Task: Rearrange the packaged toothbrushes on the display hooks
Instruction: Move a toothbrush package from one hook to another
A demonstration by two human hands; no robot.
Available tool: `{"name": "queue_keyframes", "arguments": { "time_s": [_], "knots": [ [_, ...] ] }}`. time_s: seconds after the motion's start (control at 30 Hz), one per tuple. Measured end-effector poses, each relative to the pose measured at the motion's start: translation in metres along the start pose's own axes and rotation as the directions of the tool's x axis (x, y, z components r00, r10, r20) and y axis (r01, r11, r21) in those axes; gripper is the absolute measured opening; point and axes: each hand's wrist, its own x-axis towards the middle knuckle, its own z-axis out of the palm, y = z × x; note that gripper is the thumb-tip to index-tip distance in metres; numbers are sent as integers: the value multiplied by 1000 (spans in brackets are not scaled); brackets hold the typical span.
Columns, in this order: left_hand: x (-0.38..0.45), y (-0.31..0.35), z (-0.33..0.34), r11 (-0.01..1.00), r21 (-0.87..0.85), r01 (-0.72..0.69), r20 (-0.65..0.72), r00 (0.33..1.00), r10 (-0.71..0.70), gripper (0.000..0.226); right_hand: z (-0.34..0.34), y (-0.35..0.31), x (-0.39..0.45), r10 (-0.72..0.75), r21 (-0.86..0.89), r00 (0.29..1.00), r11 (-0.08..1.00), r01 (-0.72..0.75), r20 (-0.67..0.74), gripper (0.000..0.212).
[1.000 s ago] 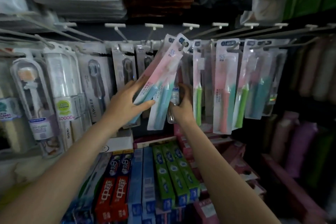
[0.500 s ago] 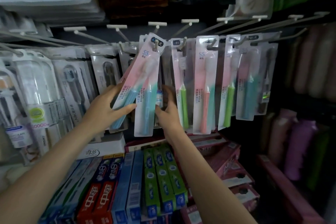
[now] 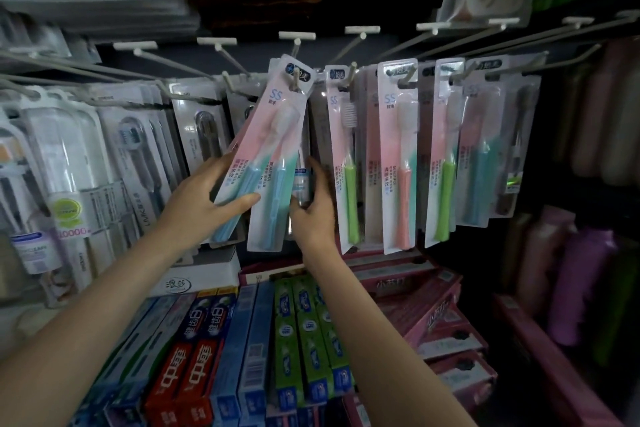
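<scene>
1. Far left, clear rigid blister packs (image 3: 65,163) hang in a row, glossy and round-topped.
2. The left hand (image 3: 204,204) pinches a flat card-backed blue pack (image 3: 242,163), thumb on its front and fingers behind; its long axis tilts, top leaning right toward the hook (image 3: 296,78).
3. A second blue pack (image 3: 277,180) hangs from that hook, nearly upright with its bottom swung slightly left, brush head up.
4. The right hand (image 3: 313,208) reaches behind this pack with curled fingers; what they hold I cannot tell.
5. Right of it, a green pack (image 3: 346,163) and a pink pack (image 3: 398,163) hang straight down, slim and glossy.
6. Near, below, cardboard toothpaste boxes (image 3: 304,340) lie flat, ends toward the viewer.
</scene>
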Motion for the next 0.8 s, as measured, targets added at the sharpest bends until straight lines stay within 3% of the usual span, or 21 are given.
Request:
{"name": "queue_keyframes", "arguments": {
  "time_s": [0.23, 0.33, 0.5, 0.67, 0.8],
  "knots": [
    [2, -4, -4, 998, 54, 15, -5, 1000, -15, 55, 7, -16, 4, 202, 280, 979, 941, -189, -16, 55],
    [1, -3, 0, 999, 35, 26, 3, 1000, -26, 54, -2, -23, 6, 127, 161, 992, 980, -121, -28, 57],
    [1, 3, 5, 1000, -11, 19, -21, 1000, -19, 51, -20, -9, -14, 178, 85, 983, 980, -180, 37, 59],
    [-2, 6, 16, 999, -27, 21, -49, 999, -23, 51, -26, 3, -26, 33, -18, 995, 999, -32, 97, 62],
    [-5, 6, 19, 998, -54, 16, -35, 999, -18, 56, -32, 14, -38, 5, -88, 996, 996, 3, 86, 62]
  ]
}}
